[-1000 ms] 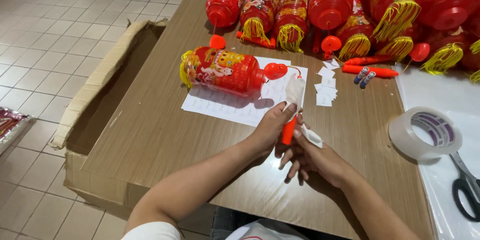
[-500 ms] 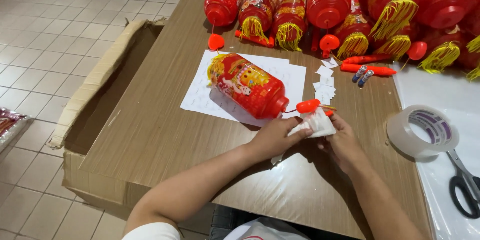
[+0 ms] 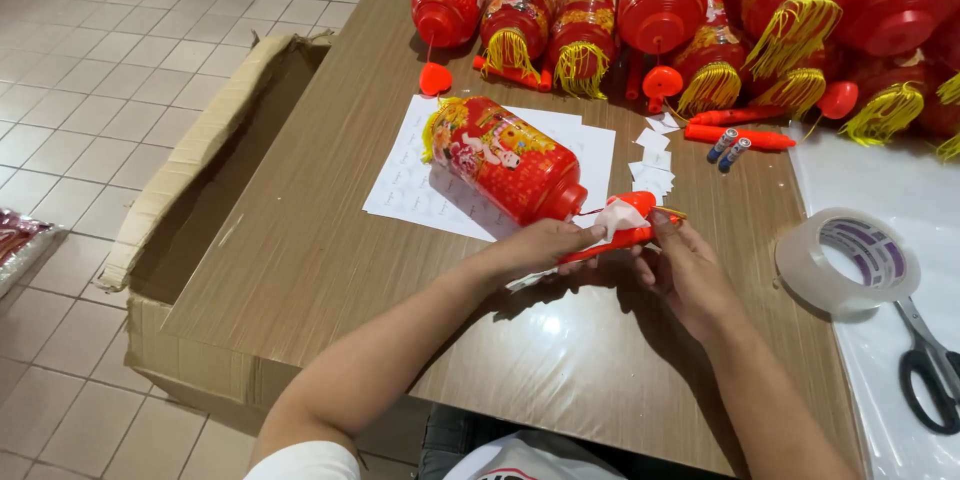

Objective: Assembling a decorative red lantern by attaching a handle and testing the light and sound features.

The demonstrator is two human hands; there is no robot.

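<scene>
Both hands work the red handle stick (image 3: pixel 610 240) of the lantern (image 3: pixel 505 162) lying on the white sheet (image 3: pixel 420 190) mid-counter: left hand (image 3: pixel 545 245) has its grip closed on it, steadying, while right hand (image 3: pixel 680 275) pinches white paper (image 3: pixel 622 214) round the end

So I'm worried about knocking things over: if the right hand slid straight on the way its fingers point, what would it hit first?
Probably the orange handle that the right hand already touches, then the lying red lantern just beyond; depth is hard to judge.
</scene>
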